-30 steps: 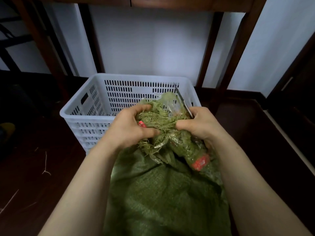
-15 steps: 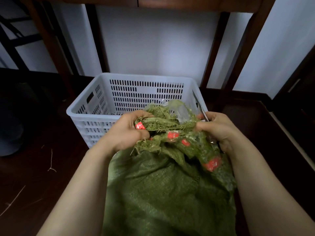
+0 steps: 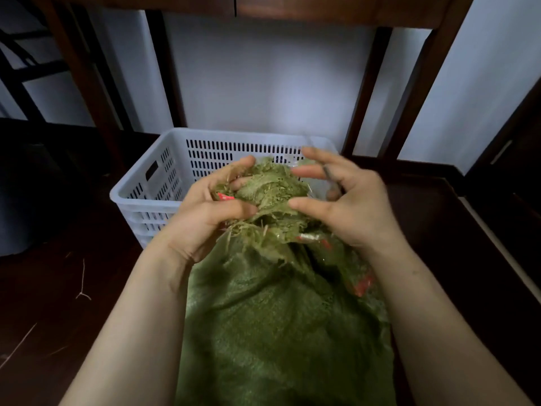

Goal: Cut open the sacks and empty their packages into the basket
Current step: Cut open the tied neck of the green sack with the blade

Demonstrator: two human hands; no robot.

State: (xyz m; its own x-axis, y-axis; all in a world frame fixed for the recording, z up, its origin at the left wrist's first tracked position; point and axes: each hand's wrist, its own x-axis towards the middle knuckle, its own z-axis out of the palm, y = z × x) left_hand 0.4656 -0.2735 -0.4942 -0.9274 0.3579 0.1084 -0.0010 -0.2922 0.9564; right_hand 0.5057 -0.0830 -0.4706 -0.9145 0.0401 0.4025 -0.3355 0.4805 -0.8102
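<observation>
A green woven sack [image 3: 278,317] lies between my forearms, its frayed, cut mouth raised toward the white slotted basket [image 3: 140,197] just behind it. My left hand [image 3: 210,212] grips the frayed left edge of the mouth. My right hand [image 3: 348,203] hovers at the right edge with fingers spread and the thumb touching the fabric. A dark scissors handle [image 3: 332,178] is caught between its fingers, the blades hidden. Clear packages with red labels [image 3: 310,237] show in the opening and through the sack's side.
The basket stands on a dark wooden floor [image 3: 58,332] under a wooden table, with table legs [image 3: 363,92] behind it and a white wall beyond. Loose fibre strands [image 3: 83,288] lie on the floor at left. Dark furniture [image 3: 515,159] lines the right side.
My right hand has let go of the sack's edge and spread its fingers. Both hands have lifted the sack mouth higher toward the basket. The scissor blade is no longer visible.
</observation>
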